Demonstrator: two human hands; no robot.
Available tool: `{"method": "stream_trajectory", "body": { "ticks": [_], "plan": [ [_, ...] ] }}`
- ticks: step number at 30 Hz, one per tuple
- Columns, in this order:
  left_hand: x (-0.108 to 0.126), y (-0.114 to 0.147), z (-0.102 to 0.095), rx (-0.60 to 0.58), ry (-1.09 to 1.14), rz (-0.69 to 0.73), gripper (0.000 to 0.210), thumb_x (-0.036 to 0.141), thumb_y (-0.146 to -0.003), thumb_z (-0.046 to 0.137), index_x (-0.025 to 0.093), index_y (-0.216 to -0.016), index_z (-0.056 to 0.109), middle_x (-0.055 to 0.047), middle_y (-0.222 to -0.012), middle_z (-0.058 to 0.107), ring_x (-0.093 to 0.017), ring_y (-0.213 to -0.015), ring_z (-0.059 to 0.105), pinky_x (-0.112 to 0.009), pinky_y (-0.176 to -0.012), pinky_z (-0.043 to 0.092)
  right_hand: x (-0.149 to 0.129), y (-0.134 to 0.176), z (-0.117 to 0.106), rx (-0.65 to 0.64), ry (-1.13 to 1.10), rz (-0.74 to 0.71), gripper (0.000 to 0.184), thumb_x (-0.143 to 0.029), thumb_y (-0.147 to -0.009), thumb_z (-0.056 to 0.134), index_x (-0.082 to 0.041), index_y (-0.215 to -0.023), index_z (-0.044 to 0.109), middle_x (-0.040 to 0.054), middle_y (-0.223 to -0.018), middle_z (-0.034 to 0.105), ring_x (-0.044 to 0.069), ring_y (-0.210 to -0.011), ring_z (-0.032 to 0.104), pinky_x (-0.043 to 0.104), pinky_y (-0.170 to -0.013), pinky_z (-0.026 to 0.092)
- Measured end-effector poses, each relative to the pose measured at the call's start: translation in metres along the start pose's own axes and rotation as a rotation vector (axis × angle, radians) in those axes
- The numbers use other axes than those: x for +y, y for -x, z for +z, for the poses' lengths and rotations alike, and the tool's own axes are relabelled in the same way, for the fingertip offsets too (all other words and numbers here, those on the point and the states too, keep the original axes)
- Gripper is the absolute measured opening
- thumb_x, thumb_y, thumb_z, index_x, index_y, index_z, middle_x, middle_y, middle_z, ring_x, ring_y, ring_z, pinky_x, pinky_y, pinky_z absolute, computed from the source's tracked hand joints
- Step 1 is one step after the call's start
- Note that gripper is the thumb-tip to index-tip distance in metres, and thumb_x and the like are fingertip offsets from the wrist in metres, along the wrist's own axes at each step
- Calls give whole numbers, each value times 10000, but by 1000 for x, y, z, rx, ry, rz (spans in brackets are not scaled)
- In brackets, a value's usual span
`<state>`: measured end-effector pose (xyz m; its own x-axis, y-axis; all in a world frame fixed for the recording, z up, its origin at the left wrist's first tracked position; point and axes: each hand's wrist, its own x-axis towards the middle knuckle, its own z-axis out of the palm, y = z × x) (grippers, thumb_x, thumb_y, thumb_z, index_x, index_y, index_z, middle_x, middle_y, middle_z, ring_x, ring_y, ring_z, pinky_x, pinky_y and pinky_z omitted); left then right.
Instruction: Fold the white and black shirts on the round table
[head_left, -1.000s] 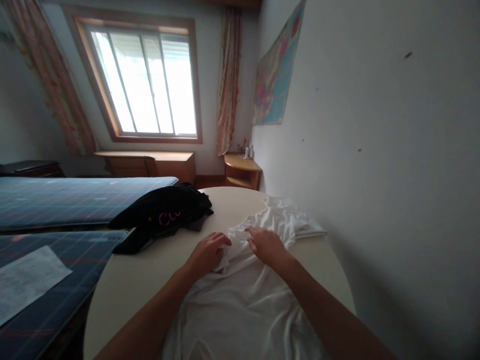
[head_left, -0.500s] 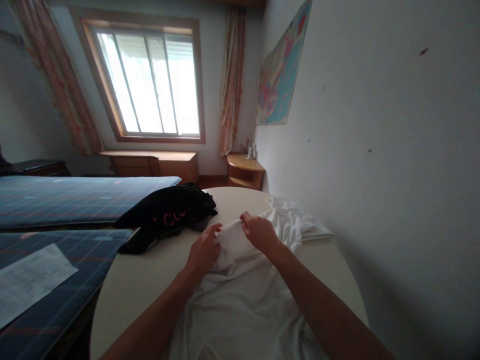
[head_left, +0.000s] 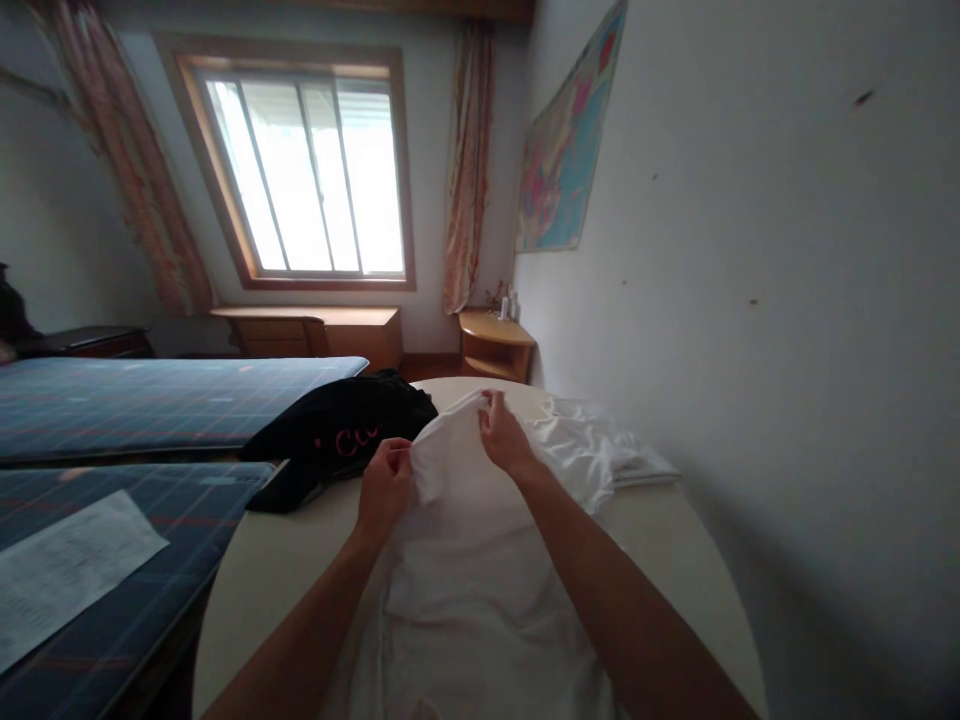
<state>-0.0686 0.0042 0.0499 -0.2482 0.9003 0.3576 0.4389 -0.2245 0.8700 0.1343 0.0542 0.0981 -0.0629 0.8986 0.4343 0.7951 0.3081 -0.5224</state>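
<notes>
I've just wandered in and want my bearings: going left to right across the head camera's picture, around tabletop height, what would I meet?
Paper sheet → left hand → white fabric stretched between the hands → right hand → crumpled white cloth.

The window glares white, the rest dim, perhaps slightly blurred.

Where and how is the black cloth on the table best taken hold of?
Probably by the raised middle of the black cloth, pinched from above and the near left: it lies bunched in a mound on the table, and the left hand is in front of its right part.
</notes>
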Motion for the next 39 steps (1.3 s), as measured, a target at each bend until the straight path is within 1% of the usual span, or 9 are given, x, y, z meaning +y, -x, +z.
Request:
{"method": "stream_trajectory", "body": {
  "ticks": [3,5,10,14,19,23,29,34,39],
  "plan": [
    [-7,-4,-1,96,-1,19,214,294,-916,465,195,-1078,564,-50,-939,724,-174,-821,689,-282,-744,519,14,4,18,-121,-32,-126,722,-190,-899,448,-147,-1539,117,171,-1573,291,228,-1467,245,414,-1146,290],
    [-10,-1,1,66,-107,54,234,297,-902,513,203,-1110,562,-62,-1025,710,-181,-860,683,-305,-796,522,22,13,28,-218,9,-143,828,-205,-871,507,-165,-1559,48,178,-1571,293,248,-1467,240,453,-1152,276],
    [-14,16,12,-207,-488,181,344,231,-834,630,221,-1178,624,-89,-1233,628,-236,-1079,624,-342,-944,475,32,47,41,-181,219,-136,568,-291,-937,494,-96,-1455,367,203,-1427,488,274,-1344,424,432,-1128,308],
    [-16,13,9,-322,-611,164,325,106,-860,516,205,-1113,693,-90,-1177,679,-240,-1083,631,-342,-975,456,34,74,37,-146,282,-158,424,-403,-963,481,-152,-1301,536,148,-1315,580,260,-1250,495,423,-1108,323],
    [-26,-9,-4,-142,-423,110,372,89,-865,423,160,-1099,702,-109,-1159,698,-230,-1065,653,-362,-990,473,39,101,20,-167,261,-211,372,-432,-980,455,-191,-1236,576,124,-1292,597,238,-1227,511,427,-1108,315],
    [-35,-16,2,-3,-277,87,406,131,-851,465,120,-1225,623,-142,-1289,619,-233,-1217,578,-367,-1083,421,46,113,9,-256,230,-185,421,-465,-954,483,-217,-1277,586,107,-1389,553,252,-1321,450,437,-1134,286],
    [-29,17,24,-36,-433,287,590,256,-816,631,138,-1376,487,-160,-1592,177,-346,-1421,322,-465,-1153,335,57,108,9,-401,257,-132,588,-564,-934,450,-261,-1437,465,81,-1557,369,291,-1457,247,503,-1184,139],
    [-23,36,27,-157,-620,337,572,234,-771,679,173,-1322,539,-158,-1552,274,-390,-1373,353,-528,-1113,352,67,88,15,-410,313,3,583,-557,-961,396,-279,-1474,407,60,-1594,299,284,-1467,220,510,-1160,196],
    [-16,31,24,-261,-628,377,482,208,-767,664,188,-1245,607,-131,-1444,422,-336,-1332,405,-466,-1120,361,69,70,15,-258,451,20,480,-520,-981,413,-258,-1364,536,107,-1497,438,285,-1356,389,466,-1083,330]
  ]
}}
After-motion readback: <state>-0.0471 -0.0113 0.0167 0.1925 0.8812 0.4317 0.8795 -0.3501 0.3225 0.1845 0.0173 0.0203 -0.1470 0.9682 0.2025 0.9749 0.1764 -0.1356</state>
